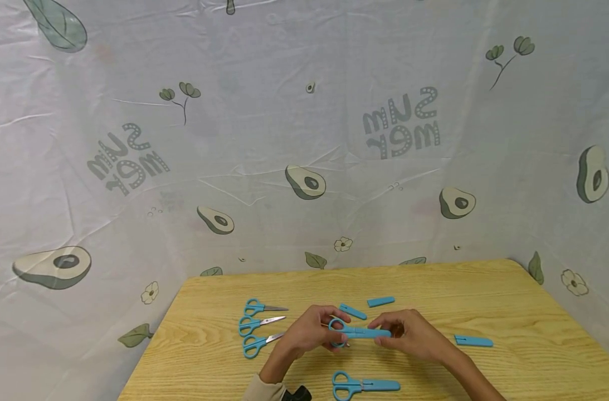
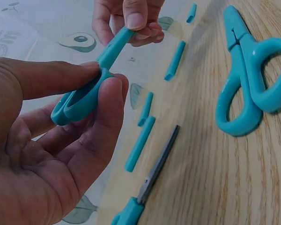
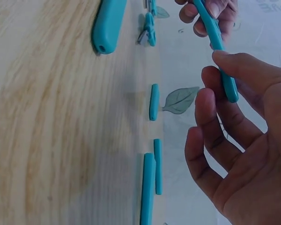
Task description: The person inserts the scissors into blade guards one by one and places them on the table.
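Bare-bladed scissors, three [image 1: 256, 323]: left of the sheathed scissors [image 1: 353, 331]. Left hand [image 1: 311, 332]: pinches the latter's handle [image 2: 75, 111]. Sheathed scissors: held over tabletop [image 1: 535, 312]; likely light, rigid, smooth; best held by handle and sheath [image 1: 376, 334]. Right hand [image 1: 414, 337]: pinches the sheath's tip. Loose sheath [image 1: 473, 341]: right of the sheathed scissors.

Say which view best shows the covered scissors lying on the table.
The left wrist view: the covered scissors lie large there, with cover and both handle loops in sight, one loop reaching the right edge. The head view shows them small, at its bottom edge; the right wrist view shows only the cover's end.
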The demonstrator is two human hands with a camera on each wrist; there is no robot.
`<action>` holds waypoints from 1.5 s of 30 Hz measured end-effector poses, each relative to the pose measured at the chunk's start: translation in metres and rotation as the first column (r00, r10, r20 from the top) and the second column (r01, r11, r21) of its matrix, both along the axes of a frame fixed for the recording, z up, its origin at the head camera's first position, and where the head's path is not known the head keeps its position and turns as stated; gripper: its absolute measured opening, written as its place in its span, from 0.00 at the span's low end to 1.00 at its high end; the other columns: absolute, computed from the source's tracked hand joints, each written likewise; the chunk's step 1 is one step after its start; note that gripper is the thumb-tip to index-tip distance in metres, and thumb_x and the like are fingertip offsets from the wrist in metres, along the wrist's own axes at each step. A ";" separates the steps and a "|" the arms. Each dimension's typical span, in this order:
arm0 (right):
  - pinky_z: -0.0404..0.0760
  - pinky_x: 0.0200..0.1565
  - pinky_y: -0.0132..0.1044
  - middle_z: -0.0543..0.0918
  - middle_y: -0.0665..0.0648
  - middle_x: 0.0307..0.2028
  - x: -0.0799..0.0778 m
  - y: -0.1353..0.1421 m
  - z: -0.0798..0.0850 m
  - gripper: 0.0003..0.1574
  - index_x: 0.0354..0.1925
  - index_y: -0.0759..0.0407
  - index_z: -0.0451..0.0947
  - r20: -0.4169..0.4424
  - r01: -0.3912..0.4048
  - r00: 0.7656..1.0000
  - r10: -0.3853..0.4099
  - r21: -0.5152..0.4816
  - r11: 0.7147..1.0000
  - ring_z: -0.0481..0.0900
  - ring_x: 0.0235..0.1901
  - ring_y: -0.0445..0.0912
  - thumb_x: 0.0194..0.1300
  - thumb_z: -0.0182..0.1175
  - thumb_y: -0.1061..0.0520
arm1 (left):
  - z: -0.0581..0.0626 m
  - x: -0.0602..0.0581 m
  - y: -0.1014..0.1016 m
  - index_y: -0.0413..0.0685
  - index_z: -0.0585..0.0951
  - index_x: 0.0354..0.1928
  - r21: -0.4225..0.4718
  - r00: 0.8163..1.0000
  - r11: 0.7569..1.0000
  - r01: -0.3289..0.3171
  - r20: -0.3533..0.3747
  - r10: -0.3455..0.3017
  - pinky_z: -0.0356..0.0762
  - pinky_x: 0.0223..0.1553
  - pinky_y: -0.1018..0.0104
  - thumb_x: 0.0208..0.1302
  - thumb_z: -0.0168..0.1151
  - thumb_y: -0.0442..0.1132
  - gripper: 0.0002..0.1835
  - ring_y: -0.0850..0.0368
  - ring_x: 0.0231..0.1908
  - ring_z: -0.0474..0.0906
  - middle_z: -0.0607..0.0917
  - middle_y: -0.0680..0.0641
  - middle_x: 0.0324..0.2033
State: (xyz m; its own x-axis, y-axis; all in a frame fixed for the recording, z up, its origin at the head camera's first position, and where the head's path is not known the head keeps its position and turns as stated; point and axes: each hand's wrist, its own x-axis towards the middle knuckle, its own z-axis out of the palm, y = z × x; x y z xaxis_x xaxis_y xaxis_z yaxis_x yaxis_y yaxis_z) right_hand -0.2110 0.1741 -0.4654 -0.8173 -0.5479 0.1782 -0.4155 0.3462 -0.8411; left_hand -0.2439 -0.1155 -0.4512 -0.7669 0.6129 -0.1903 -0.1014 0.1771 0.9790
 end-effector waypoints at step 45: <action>0.89 0.43 0.30 0.93 0.58 0.49 0.006 -0.001 -0.024 0.11 0.52 0.60 0.90 0.102 -0.169 0.981 0.163 0.055 0.984 0.90 0.43 0.39 0.78 0.65 0.58 | -0.024 0.004 -0.013 0.44 0.91 0.41 -0.275 0.979 0.961 0.000 -0.194 -0.056 0.85 0.26 0.71 0.63 0.75 0.26 0.08 0.61 0.25 0.83 0.90 0.48 0.30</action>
State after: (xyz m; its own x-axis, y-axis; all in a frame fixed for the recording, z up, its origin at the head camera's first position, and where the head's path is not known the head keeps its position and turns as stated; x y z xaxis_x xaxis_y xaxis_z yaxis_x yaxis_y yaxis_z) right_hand -0.2052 0.1728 -0.4893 -0.7258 -0.6850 0.0637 -0.3895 0.3328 -0.8588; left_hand -0.2396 -0.1283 -0.4747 -0.7894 0.5806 -0.1995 0.0979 0.4398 0.8927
